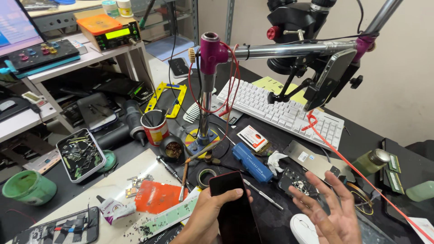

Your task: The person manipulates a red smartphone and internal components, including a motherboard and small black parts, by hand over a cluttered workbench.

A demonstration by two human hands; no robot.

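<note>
Dark smartphone (235, 208) in hand over a packed repair counter (280, 217).

Left hand (205, 221) wrapped around the phone, thumb across its upper edge, blank screen up, low in the middle of the view. Right hand (330, 212) loose beside it, fingers (337, 187) spread and holding nothing, hovering over a white mouse (304, 228). Just past the phone: blue case (252, 161), tape roll (207, 176), metal plate (312, 160). Further back, white keyboard (280, 110) under the microscope arm (289, 49). Red cup of tools (154, 126) off to the left.
</note>
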